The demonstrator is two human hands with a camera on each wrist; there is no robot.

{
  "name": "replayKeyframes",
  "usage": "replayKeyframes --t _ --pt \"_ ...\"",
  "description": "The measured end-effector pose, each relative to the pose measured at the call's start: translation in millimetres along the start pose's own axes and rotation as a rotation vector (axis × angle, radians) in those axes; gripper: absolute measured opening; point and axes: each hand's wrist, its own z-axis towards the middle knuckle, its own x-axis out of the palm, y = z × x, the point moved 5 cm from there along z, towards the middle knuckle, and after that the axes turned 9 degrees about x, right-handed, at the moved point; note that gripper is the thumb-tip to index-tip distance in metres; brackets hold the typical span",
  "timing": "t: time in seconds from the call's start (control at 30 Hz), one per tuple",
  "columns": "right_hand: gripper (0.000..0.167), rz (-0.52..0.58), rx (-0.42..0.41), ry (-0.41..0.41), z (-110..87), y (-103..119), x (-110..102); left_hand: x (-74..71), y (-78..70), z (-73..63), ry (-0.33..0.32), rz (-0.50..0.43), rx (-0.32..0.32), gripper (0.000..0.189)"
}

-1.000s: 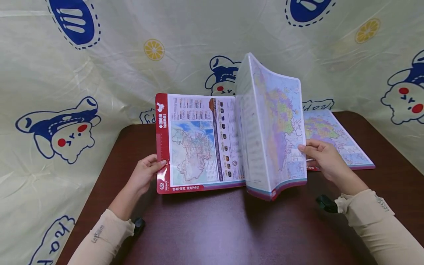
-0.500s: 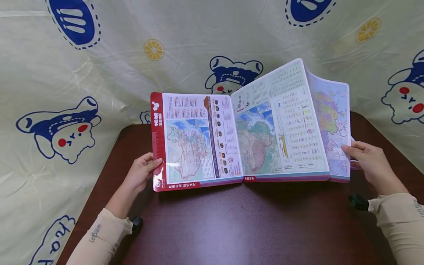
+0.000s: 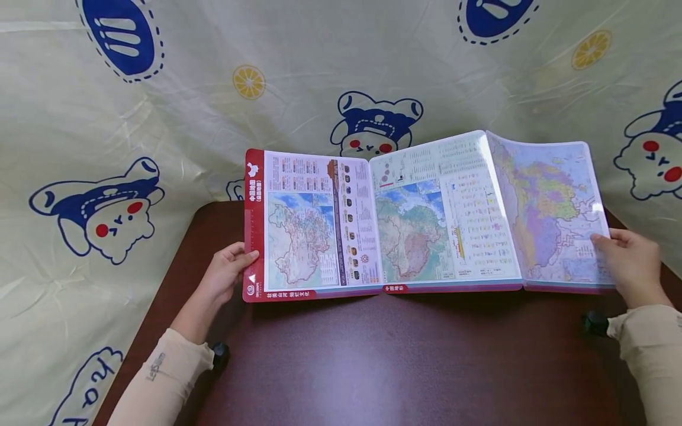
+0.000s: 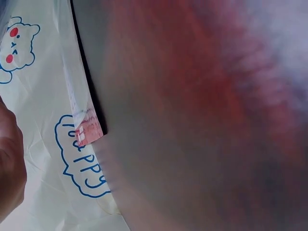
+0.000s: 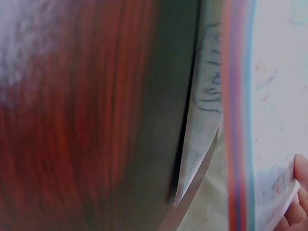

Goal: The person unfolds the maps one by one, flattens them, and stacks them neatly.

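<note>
A glossy fold-out map (image 3: 412, 236) is spread into three panels above the table in the head view. Its left panel has a red border; the right one shows a purple, yellow and green map. My left hand (image 3: 221, 281) pinches the left edge, thumb in front, fingers partly behind. At the right edge, my right hand (image 3: 634, 263) pinches the lower part the same way. In the right wrist view the map's striped border (image 5: 238, 120) stands near, with fingertips (image 5: 301, 173) on the panel. Only part of my left hand (image 4: 9, 163) shows in the left wrist view.
The dark brown table (image 3: 341, 361) lies under the map. A pale curtain (image 3: 298, 35) with cartoon prints hangs behind it. Low on the table, a thin flat sheet (image 5: 195, 154) shows in the right wrist view; the held map hides that area in the head view.
My right hand has moved to the right, pulling the folded panels apart, and the upright fold has come down into three panels. My left hand has stayed nearly in place on the left edge.
</note>
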Motion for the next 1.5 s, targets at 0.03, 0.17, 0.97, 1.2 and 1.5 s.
replayKeyframes --t 0.03,0.17,0.97,1.2,1.5 --pt "0.062 -0.032 -0.023 -0.031 0.5 2 -1 -0.3 0.2 1.6 -0.001 0.013 0.0 0.021" --pt "0.053 -0.136 -0.083 -0.131 2.1 10 -5 -1.8 0.5 9.3 -0.015 0.064 -0.014 0.037" --pt "0.048 -0.334 -0.135 -0.143 5.5 38 11 -3.2 20.8 42.3 -0.17 0.331 -0.175 0.043" --pt "0.045 -0.344 -0.154 -0.14 8.3 37 14 -3.4 20.8 43.8 -0.164 0.473 -0.169 0.043" --pt "0.038 -0.437 -0.217 -0.266 8.7 40 21 0.7 22.5 40.7 -0.069 0.793 -0.19 0.055"
